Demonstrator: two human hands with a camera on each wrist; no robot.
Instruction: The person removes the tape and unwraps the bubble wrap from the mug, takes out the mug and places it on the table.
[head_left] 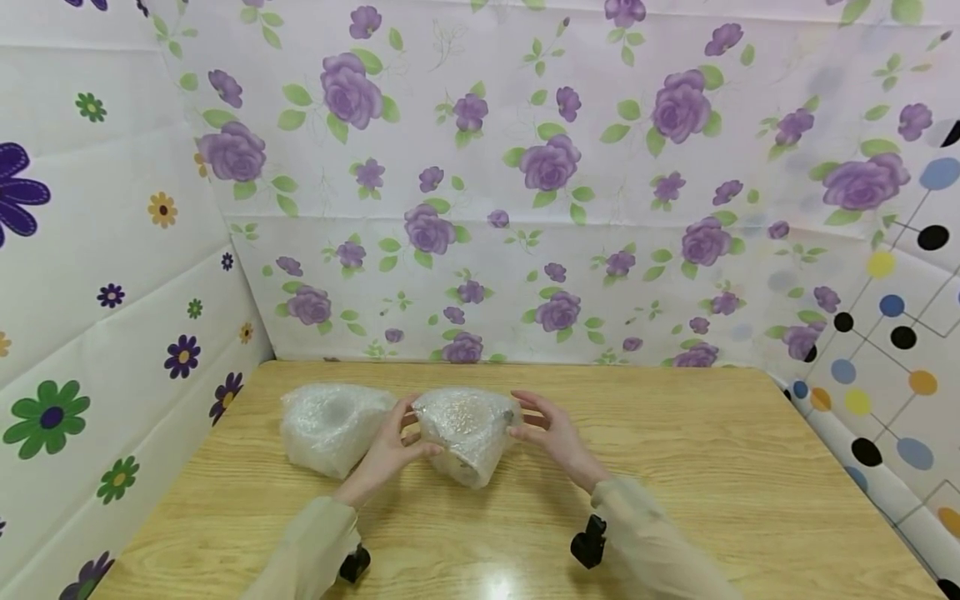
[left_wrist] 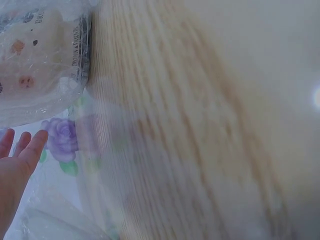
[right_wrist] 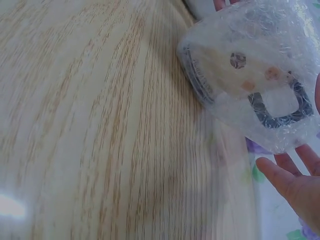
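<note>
The bubble-wrapped mug (head_left: 463, 425) is sitting squarely between the hands above the wooden table (head_left: 697, 467) — the left hand (head_left: 386, 454) and right hand (head_left: 557, 432) are flanking it about equally near, fingers extending loosely rather than clenching. Its narrower end is pointing toward the person, its dark handle (right_wrist: 270, 121) facing the right hand — another bubble-wrapped bundle (head_left: 322, 429) is lying just beside the left hand

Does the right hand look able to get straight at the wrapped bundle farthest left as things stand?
Probably not directly: the other wrapped bundle and the left hand are between the right hand and the leftmost bundle.
</note>
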